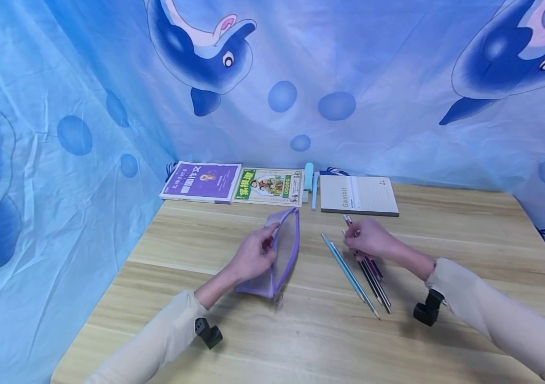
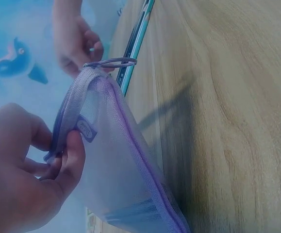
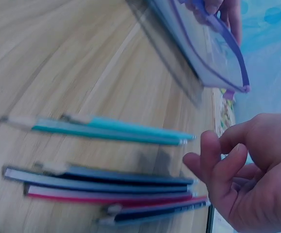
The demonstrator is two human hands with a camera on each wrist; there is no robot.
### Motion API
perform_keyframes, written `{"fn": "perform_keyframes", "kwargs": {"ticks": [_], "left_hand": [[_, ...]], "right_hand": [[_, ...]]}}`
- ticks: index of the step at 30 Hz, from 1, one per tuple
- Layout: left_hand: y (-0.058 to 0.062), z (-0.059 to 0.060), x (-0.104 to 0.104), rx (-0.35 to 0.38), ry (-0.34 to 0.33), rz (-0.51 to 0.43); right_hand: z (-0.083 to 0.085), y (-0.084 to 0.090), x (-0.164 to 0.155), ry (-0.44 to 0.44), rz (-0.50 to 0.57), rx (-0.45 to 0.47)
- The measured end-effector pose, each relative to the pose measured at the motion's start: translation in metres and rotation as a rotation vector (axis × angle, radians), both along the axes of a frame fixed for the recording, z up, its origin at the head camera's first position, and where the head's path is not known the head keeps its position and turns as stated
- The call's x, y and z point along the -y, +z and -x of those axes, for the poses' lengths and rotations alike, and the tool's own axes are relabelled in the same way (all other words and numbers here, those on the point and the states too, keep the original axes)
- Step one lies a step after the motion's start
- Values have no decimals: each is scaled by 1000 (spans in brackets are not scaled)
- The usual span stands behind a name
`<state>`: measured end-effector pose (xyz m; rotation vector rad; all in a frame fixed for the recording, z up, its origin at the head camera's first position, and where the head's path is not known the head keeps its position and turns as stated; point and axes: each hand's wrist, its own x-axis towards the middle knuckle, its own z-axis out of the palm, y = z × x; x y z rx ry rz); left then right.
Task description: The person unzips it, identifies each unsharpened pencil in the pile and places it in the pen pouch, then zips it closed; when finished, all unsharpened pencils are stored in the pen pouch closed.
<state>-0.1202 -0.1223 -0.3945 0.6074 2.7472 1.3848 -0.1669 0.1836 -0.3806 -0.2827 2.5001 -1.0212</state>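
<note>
Mesh pouch (image 1: 282, 250), translucent purple, pinched by left hand (image 1: 253, 256).

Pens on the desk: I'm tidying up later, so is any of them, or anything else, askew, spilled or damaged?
Nothing stands out. The pens lie loose but roughly side by side under the right hand, two teal ones slightly apart. The left hand pinches the pouch upright by its rim. Books and notepad sit lined up along the back edge.

Two books (image 1: 202, 182), one notepad (image 1: 358, 194), one mesh pouch (image 1: 279, 250) (pens too bunched to count).
</note>
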Motion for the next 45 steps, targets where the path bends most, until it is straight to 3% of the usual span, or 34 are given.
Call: {"fn": "perform_keyframes", "kwargs": {"ticks": [21,36,45], "left_hand": [[-1,0,-2,-3,-3,11],[-1,-1,-2,33,-9,-8],[-2,0,-2,9,-8,8]], "right_hand": [[-8,-11,-10,33,-64,-12],[-8,-18,2,83,-275,-133],[-3,-15,0,65,-247,-148]]}}
